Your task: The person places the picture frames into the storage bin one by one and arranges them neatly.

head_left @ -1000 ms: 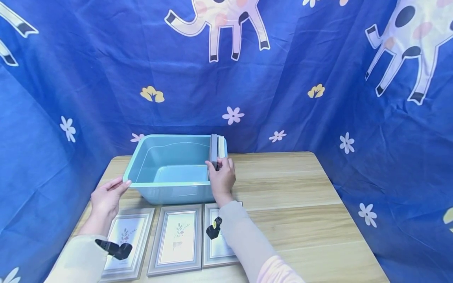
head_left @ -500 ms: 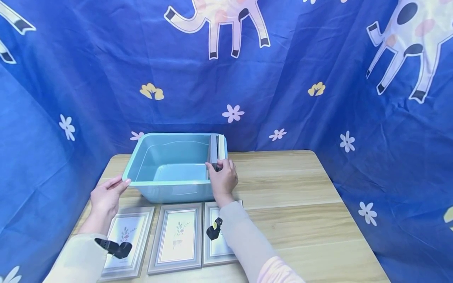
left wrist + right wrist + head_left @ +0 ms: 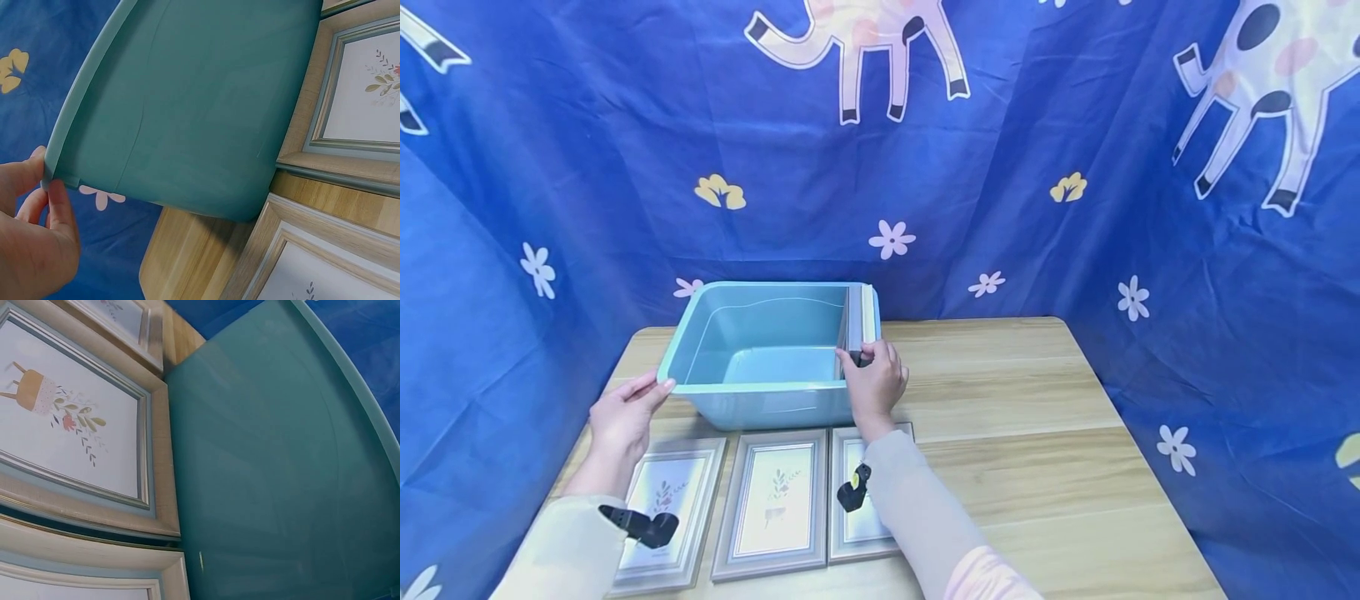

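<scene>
A light blue plastic basin [image 3: 767,408] stands on the table. My left hand [image 3: 625,421] pinches the rim at its near left corner; in the left wrist view, the thumb and fingers of the left hand [image 3: 40,231] lie on both sides of the rim. Inside the basin, along its right wall, a grey picture frame [image 3: 854,312] stands on edge beside a pale-edged one [image 3: 868,308]. My right hand [image 3: 876,383] grips the near end of the grey frame, thumb on its left side and fingers at its right. The right wrist view does not show the right hand.
Three picture frames lie face up before the basin: a left one [image 3: 681,492], a middle one [image 3: 775,504] and a right one [image 3: 853,525] partly under my right forearm. The wooden table [image 3: 1037,467] extends to the right. A blue patterned curtain [image 3: 985,208] surrounds it.
The grey frame's top edge has shifted slightly right, and the dark gap between it and the pale-edged frame has narrowed. My left hand keeps its hold on the rim.
</scene>
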### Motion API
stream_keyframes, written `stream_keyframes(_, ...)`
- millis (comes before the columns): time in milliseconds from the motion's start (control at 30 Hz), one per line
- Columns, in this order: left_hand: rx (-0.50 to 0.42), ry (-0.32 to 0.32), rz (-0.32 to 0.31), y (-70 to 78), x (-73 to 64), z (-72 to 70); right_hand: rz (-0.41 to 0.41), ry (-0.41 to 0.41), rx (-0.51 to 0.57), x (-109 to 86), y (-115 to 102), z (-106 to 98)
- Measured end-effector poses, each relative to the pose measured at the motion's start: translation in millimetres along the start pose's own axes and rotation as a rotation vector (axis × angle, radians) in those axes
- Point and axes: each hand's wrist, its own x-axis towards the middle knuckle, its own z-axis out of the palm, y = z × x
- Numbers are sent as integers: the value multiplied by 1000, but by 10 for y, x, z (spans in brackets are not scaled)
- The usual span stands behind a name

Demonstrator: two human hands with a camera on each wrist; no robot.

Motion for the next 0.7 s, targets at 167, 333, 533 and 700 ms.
stream_keyframes(167,-7,-12,-5,-17,24,-10,40,-22,4,-13,-1,9)
stream_keyframes(333,-7,-14,-3,-23,47,-17,83,-38,5,-15,-7,22)
stream_keyframes(533,-5,-5,-5,-10,37,-5,110,-54,27,-14,5,35)
stream_keyframes(700,-25,-3,-3,-6,31,-9,103,-60,64,-23,34,32)
